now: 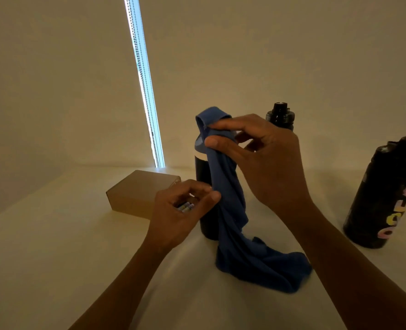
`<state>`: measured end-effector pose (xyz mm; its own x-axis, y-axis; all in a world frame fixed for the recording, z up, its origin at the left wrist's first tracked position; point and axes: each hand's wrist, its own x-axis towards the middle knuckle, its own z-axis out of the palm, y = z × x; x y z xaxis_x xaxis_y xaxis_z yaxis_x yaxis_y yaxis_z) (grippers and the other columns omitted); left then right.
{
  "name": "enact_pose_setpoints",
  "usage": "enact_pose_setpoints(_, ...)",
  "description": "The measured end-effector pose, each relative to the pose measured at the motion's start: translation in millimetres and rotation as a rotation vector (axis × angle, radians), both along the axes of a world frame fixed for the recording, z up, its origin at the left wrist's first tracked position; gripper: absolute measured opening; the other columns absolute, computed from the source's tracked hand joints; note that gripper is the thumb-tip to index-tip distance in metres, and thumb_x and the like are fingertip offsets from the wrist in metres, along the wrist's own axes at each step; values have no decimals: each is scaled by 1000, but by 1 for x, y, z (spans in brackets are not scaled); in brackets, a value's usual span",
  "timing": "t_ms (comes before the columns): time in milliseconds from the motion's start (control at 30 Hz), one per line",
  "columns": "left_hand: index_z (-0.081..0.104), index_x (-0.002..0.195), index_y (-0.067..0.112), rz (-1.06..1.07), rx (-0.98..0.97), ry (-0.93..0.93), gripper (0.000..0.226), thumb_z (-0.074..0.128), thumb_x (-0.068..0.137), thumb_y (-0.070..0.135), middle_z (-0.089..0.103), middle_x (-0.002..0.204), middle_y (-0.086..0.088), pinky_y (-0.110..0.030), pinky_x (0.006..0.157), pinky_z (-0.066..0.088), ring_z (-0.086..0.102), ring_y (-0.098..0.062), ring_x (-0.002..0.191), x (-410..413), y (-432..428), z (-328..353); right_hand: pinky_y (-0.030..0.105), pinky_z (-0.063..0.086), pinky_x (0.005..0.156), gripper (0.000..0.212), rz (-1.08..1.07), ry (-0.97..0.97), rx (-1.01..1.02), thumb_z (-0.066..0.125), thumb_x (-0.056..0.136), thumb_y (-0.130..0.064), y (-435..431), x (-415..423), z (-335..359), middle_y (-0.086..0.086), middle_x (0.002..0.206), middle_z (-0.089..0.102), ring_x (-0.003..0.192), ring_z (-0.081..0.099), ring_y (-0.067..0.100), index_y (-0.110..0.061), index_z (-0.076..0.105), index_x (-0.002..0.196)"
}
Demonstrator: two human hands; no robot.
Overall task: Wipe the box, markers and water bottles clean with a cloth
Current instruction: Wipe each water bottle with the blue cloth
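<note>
Nearest the person, the tail of the blue cloth (228, 198) lies bunched on the white table (78, 246), between the two forearms and below the right wrist. The left hand (183, 210) is curled round a small bundle of markers (184, 207), whose printed barrels show between the fingers and the palm. Its thumb points toward the hanging cloth and lies just beside it; whether they touch cannot be told.

Above and to the right of it, the right hand (263, 158) pinches the upper part of the cloth between thumb and forefinger, the other fingers loosely bent behind. The cloth is draped over the top of an upright dark bottle (202, 172) and runs down its side. This bottle stands directly in front of the left hand's fingertips and under the right hand's grip.

Just beyond the left hand, to its left, a closed cardboard box (137, 194) sits flat on the table. Behind the right hand's knuckles, a black-capped bottle (281, 117) stands upright. Well to the right of the right forearm stands a lettered black bottle (387, 198). Farthest back, a bright window gap (144, 79) with a bead chain runs up the wall.
</note>
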<state>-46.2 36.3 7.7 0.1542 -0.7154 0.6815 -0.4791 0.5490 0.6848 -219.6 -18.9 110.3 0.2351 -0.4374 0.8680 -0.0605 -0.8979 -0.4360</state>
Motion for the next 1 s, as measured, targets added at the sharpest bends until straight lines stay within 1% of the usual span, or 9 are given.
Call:
enact_pose_setpoints(100, 71, 99, 6, -65, 40, 107, 13, 68, 98, 19, 74, 94, -6, -36, 80, 62, 74, -27, 88, 8, -1, 1, 11, 50, 69, 27, -18, -16, 68, 76, 88, -25, -3, -2, 3, -12, 102, 72, 87, 68, 4, -19, 74, 113)
enact_pose_setpoints(200, 65, 105, 8, -193, 144, 408, 16, 59, 103, 23, 69, 105, -15, -39, 86, 58, 69, -36, 105, 11, -3, 3, 12, 52, 72, 26, -36, -13, 102, 73, 90, -25, -5, -6, 8, -16, 103, 71, 87, 67, 3, -23, 73, 116)
enact_pose_setpoints(300, 65, 117, 17, -221, 292, 579, 25, 57, 103, 35, 72, 118, -7, -43, 91, 59, 69, -30, 114, 5, 0, 11, 15, 53, 73, 25, -11, -43, 145, 68, 94, -23, -4, -12, 14, -14, 100, 71, 84, 67, 1, -22, 71, 119)
enact_pose_setpoints(400, 67, 110, 13, -196, 284, 290, 34, 53, 100, 43, 75, 100, -2, -35, 84, 63, 74, -19, 94, 4, 6, 16, 17, 49, 62, 22, 53, -139, 224, 62, 98, -20, -6, -23, 21, -9, 92, 71, 66, 61, 4, -19, 70, 119)
enact_pose_setpoints(533, 58, 62, 17, -46, 324, -105, 53, 60, 94, 59, 59, 55, 9, -14, 55, 43, 55, -3, 51, 15, 8, 12, 22, 49, 62, 21, 94, -171, 303, 60, 100, -17, -15, -32, 22, -3, 103, 72, 64, 58, 10, -18, 70, 118)
enact_pose_setpoints(700, 58, 63, -5, 123, 328, -173, 96, 35, 88, 85, 60, 55, -16, -36, 55, 52, 61, -30, 52, 11, 0, 2, 24, 51, 60, 18, 128, -114, 299, 59, 100, -13, -14, -24, 19, -4, 88, 70, 63, 58, 15, -12, 69, 115)
enact_pose_setpoints(833, 60, 71, 9, 109, 263, -130, 67, 38, 104, 62, 60, 63, -8, -24, 58, 47, 60, -22, 59, 10, -2, 7, 27, 49, 60, 20, 148, -143, 317, 59, 100, -14, -16, -26, 19, -4, 92, 71, 61, 53, 16, -14, 71, 116)
enact_pose_setpoints(933, 72, 105, 27, 141, 469, -344, 25, 48, 109, 28, 74, 99, 11, -7, 87, 46, 68, -5, 95, 7, -10, 18, 32, 49, 62, 20, 130, -177, 326, 60, 100, -16, -20, -34, 21, 1, 104, 72, 64, 53, 22, -19, 72, 115)
enact_pose_setpoints(1000, 68, 80, 42, 90, 229, -250, 23, 60, 101, 42, 65, 68, 15, -11, 67, 47, 61, 1, 66, 8, -9, 13, 31, 47, 62, 20, 115, -206, 337, 60, 100, -17, -22, -38, 21, 1, 100, 71, 65, 51, 23, -20, 72, 115)
